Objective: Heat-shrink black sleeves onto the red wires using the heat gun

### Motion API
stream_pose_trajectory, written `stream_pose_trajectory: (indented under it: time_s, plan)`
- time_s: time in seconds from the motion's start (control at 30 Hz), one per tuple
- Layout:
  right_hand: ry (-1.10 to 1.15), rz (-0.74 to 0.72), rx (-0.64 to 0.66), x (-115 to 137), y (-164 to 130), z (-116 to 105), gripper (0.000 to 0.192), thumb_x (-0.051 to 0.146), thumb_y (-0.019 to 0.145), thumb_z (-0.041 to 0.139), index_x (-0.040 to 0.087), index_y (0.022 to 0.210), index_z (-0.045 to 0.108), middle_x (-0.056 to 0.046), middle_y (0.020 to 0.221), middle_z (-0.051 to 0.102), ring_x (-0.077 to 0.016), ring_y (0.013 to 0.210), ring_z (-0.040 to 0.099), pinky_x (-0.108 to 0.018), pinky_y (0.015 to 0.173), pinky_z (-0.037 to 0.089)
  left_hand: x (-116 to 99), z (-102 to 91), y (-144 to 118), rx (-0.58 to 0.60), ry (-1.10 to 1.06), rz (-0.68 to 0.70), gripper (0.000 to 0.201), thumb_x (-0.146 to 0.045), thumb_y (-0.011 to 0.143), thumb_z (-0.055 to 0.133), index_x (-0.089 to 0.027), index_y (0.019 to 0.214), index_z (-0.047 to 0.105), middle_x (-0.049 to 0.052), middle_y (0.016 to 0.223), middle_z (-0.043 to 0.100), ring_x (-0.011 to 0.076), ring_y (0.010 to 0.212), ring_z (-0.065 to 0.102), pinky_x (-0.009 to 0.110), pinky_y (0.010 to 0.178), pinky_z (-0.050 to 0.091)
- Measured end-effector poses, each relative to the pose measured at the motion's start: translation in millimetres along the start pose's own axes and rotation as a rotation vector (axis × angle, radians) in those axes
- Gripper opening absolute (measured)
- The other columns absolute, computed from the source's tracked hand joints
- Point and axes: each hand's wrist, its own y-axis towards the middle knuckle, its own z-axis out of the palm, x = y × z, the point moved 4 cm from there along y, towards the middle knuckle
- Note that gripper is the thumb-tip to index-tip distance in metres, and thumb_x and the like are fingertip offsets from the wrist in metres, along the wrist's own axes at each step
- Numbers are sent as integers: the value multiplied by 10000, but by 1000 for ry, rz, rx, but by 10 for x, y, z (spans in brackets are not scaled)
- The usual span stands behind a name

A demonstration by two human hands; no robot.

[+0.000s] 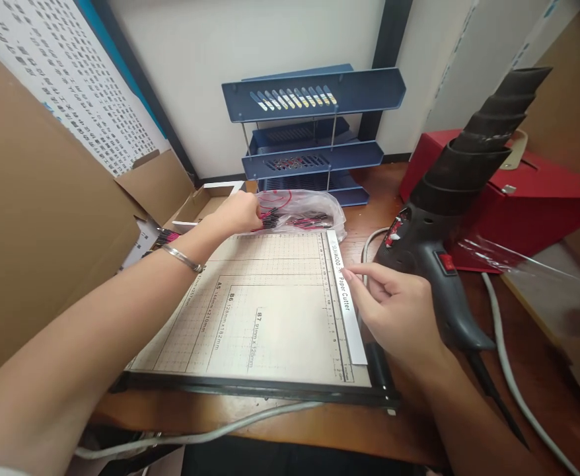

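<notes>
Presently I record the scene from the largest item down. A wooden surface [409, 423] carries everything, with cardboard box walls [32, 218] standing along its left side. At centre lies a paper cutter [265, 311], its gridded board flat and its white blade arm [345, 297] lowered along the right edge. To the right of it a grey heat gun [448, 225] stands with its dark ribbed nozzle pointing up, in front of a red box [532, 192]; a grey cable [512, 370] trails from it across the wood. At the back wall stands a blue three-tier tray rack [314, 125].

Just beyond the cutter's far edge sits a clear plastic bag [314, 211] of small red-and-black wire pieces [290, 208]. My left hand [238, 213] is extended to the mouth of that bag, fingers curled together on a small bundle of the wires; the grip looks like a pinch, though the fingertips are partly hidden. My right hand [394, 304] rests beside the blade arm, forefinger and thumb extended and touching or nearly touching the white strip, holding nothing.

Judgement: the step in hand appears to be drawing wires out of the bag. The next move would call for lifting the bundle clear without snagging the loose plastic, and keeping the right fingers off the blade line.
</notes>
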Motion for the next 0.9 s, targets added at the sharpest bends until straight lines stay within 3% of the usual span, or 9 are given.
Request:
stream_pose_trajectory:
  time_s: [0.2, 0.37, 0.53, 0.67, 0.83, 0.9]
  plan:
    - [-6, -14, 9, -23, -7, 31, 201, 281, 898, 630, 161, 826, 774, 66, 488, 268, -59, 472, 270, -219, 474, 246, 181, 276, 212, 40, 87, 30, 94, -244, 726, 682, -165, 755, 723, 128, 835, 695, 278, 913, 602, 342, 790, 429]
    - [-4, -31, 35, 15, -23, 32, 222, 299, 911, 628, 151, 833, 773, 65, 483, 293, -57, 473, 267, -218, 478, 248, 328, 271, 130, 111, 119, 62, 82, -230, 734, 665, -191, 788, 714, 84, 858, 706, 239, 849, 600, 311, 752, 417]
    - [6, -50, 27, 47, -22, 38, 206, 285, 905, 634, 155, 829, 774, 66, 483, 297, -55, 466, 264, -220, 472, 242, 354, 236, 103, 107, 146, 41, 63, -177, 694, 671, -191, 737, 714, 86, 838, 709, 244, 827, 604, 315, 732, 404]
    - [2, -70, 41, 84, -5, 27, 206, 267, 905, 624, 156, 817, 773, 68, 488, 262, -54, 456, 278, -216, 471, 250, 162, 210, 175, 72, 92, 51, 122, -202, 713, 686, -196, 809, 761, 110, 886, 732, 276, 887, 618, 341, 779, 417]
    - [1, -52, 57, 95, -14, 24, 217, 262, 912, 607, 157, 828, 778, 66, 485, 257, -60, 461, 281, -220, 484, 258, -355, 299, 436, 56, -99, 160, 258, -270, 827, 644, -192, 1039, 769, 95, 1076, 757, 248, 971, 637, 320, 830, 430]
    - [3, -41, 55, 86, -25, 35, 219, 263, 915, 603, 158, 839, 779, 64, 486, 264, -64, 469, 277, -223, 495, 260, -536, 369, 562, 94, -175, 199, 272, -303, 825, 673, -173, 1044, 768, 100, 1047, 759, 256, 954, 644, 326, 818, 434]
